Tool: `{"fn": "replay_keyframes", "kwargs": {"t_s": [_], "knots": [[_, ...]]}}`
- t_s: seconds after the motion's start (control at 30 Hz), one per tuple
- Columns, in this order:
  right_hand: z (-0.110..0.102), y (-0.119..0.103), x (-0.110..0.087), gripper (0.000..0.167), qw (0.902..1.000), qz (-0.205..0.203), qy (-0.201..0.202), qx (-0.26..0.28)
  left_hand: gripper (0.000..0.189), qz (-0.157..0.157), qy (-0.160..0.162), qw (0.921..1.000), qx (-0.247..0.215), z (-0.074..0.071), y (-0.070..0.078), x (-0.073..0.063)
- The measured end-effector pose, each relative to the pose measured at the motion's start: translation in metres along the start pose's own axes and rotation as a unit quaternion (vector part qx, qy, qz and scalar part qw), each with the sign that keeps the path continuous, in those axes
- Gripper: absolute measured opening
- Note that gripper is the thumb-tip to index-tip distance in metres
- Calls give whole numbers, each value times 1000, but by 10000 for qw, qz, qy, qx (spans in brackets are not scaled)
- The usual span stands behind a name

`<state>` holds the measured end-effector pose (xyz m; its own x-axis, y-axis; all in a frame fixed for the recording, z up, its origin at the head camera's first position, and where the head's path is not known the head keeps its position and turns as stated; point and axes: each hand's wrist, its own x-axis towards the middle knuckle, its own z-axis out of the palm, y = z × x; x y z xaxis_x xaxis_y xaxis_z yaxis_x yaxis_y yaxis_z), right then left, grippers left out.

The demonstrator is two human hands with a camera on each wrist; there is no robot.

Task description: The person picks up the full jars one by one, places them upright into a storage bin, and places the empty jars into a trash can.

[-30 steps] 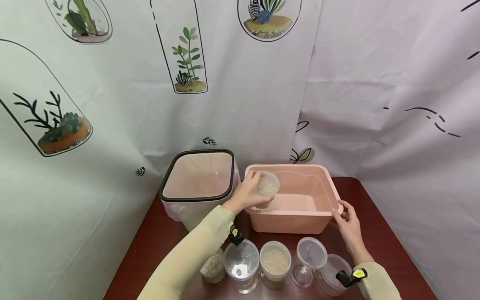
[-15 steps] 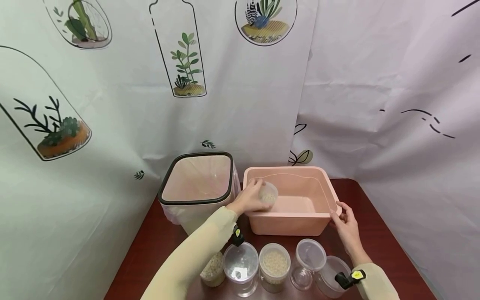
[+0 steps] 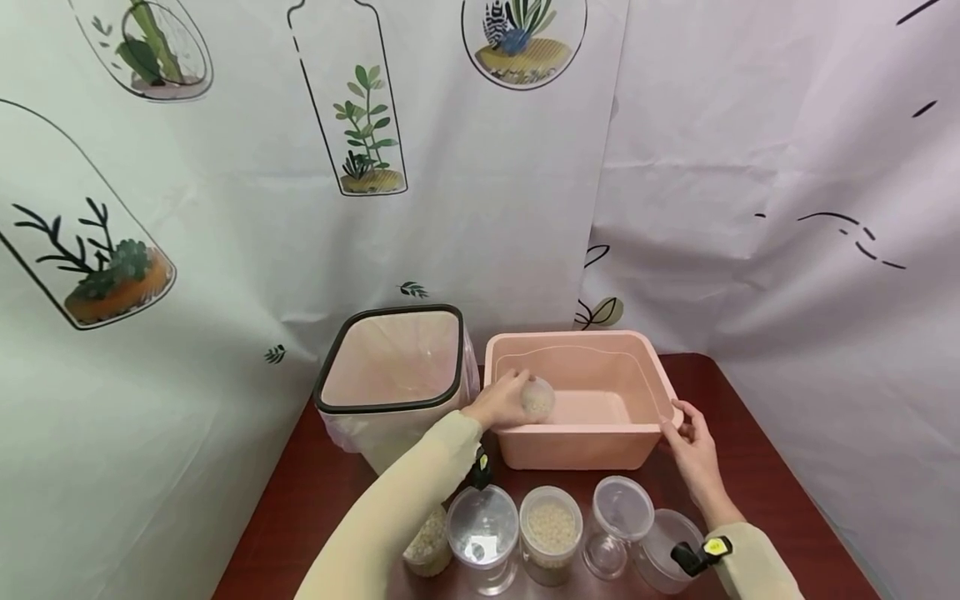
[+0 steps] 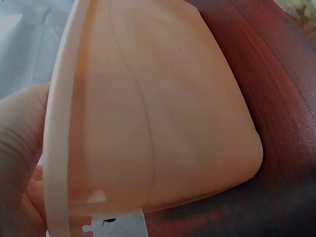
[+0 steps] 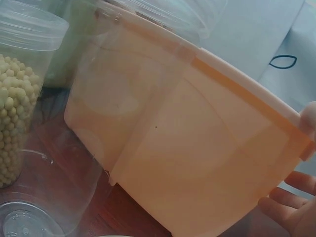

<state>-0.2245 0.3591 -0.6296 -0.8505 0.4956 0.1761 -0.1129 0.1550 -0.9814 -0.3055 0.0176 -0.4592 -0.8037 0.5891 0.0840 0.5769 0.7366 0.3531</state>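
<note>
In the head view my left hand (image 3: 506, 402) holds a small clear jar (image 3: 538, 400) with pale contents, low inside the left end of the pink plastic basin (image 3: 577, 448). Whether the jar touches the basin floor cannot be seen. In the left wrist view the basin's wall (image 4: 197, 108) hides most of that hand (image 4: 19, 143). At the basin's front right corner my right hand (image 3: 693, 450) grips the rim, thumb on top and fingers at the outer side. Those fingers also show at the edge of the right wrist view, beside the basin (image 5: 187, 143).
A bin (image 3: 382, 433) with a black rim and a liner stands left of the basin. Several clear containers line the table's front, among them a jar of pale round beans (image 3: 551, 533), a stemmed one (image 3: 622, 510) and a low one (image 3: 667, 546). A printed cloth (image 3: 480, 233) hangs behind.
My left hand has lowered the small jar from rim height down into the basin. My right hand stays on the basin's corner. The head view has shifted slightly.
</note>
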Motion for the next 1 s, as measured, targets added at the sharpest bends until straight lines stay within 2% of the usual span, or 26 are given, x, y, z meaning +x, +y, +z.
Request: {"fn": "replay_keyframes", "kwargs": {"t_s": [0.23, 0.27, 0.33, 0.4, 0.43, 0.47, 0.5, 0.57, 0.63, 0.67, 0.87, 1.0], "knots": [[1, -4, -2, 51, 9998, -130, -33, 143, 64, -146, -363, 9979, 511, 3, 1, 5], [1, -15, -9, 49, 9987, -210, -222, 406, 62, -159, -432, 9971, 613, 4, 0, 5], [0, -15, -10, 50, 9967, -307, -388, 639, 58, -178, -572, 9949, 815, 4, 0, 5], [0, -36, -23, 47, 9902, -357, -754, 1121, 52, -181, -724, 9926, 963, 5, 0, 5], [0, -36, -23, 47, 9886, -343, -794, 1233, 49, -165, -780, 9918, 995, 4, 0, 4], [1, -35, -23, 48, 9887, -332, -791, 1226, 47, -129, -825, 9913, 1021, 4, 0, 4], [0, -24, -18, 50, 9927, -291, -635, 984, 44, -93, -861, 9909, 1032, 4, 0, 4], [2, -24, -17, 50, 9956, -245, -516, 746, 40, -12, -881, 9911, 999, 3, 0, 3], [2, -1, -4, 52, 9995, -174, -133, 212, 41, 50, -824, 9927, 883, 2, 1, 4], [3, -1, -4, 52, 9998, -149, -60, 89, 44, 56, -794, 9934, 823, 2, 1, 3], [4, -4, -3, 52, 9999, -18, 115, -67, 45, 146, -611, 9962, 597, 1, 0, 3], [3, -5, -3, 53, 9999, 7, 121, -83, 40, 297, -637, 9966, 419, -2, 1, 1]]}}
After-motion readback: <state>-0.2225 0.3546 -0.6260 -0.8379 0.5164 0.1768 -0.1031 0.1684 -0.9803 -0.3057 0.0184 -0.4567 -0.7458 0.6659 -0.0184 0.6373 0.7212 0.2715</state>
